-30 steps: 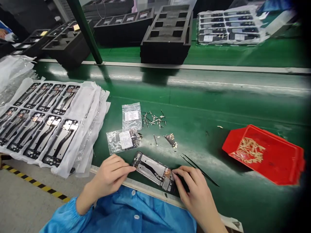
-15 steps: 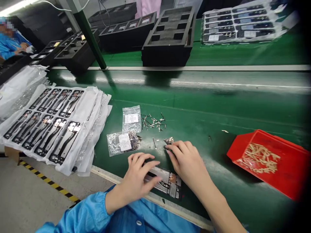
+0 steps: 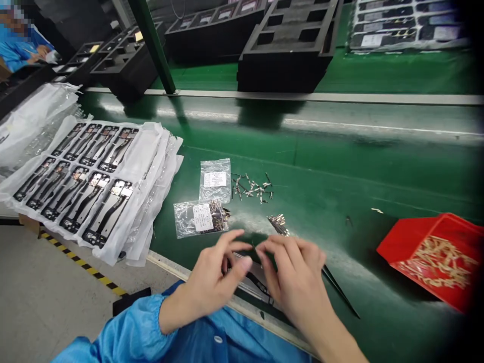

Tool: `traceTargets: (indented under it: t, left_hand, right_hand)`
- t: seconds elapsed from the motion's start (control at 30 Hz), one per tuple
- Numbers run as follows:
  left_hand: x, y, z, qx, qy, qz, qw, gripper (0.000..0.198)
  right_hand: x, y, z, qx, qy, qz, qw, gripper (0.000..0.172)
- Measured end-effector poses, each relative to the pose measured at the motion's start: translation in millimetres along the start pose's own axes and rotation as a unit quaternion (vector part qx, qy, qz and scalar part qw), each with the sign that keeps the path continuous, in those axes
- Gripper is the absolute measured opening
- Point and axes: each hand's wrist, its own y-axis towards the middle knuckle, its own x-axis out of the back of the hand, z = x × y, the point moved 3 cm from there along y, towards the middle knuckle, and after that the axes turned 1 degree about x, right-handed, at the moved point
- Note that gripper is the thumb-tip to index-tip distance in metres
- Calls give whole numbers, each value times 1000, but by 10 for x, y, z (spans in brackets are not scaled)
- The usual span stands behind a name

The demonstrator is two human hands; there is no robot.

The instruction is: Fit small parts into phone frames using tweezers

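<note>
My left hand hovers at the near edge of the bench, its thumb and forefinger apart. Close beside it, my right hand pinches a small dark strip between its fingertips; the strip's exact kind is too small to tell. Beneath both hands lies a phone middle frame, partly covered by them. Black tweezers stick out past the outer side of my right hand; whether it holds them or they lie on the bench I cannot tell. Just beyond my fingers sits a little pile of thin metal-tipped strips.
Two labelled plastic bags and scattered strips lie ahead. A red bin with small gold-coloured parts stands at right. Stacked trays of phone frames are at left. Black foam boxes occupy the shelf. A person sits far left.
My right hand has drawn back from the strip pile towards my left hand, with a small dark strip in its fingertips. The tweezers now show beside it. The camera view has shifted.
</note>
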Motion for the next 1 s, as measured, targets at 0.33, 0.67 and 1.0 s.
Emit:
traceTargets:
  t: [0.33, 0.67, 1.0]
  left_hand:
    - [-314, -356, -50, 75, -73, 180, 978, 62]
    - [-408, -237, -40, 42, -22, 240, 970, 29]
    - [-297, -220, -88, -100, 142, 206, 963, 20]
  right_hand:
    - [257, -1047, 370, -109, 125, -91, 982, 14]
    - [264, -1049, 294, -135, 198, -79, 968, 15]
    - [214, -1003, 286, -153, 362, 6, 919, 21]
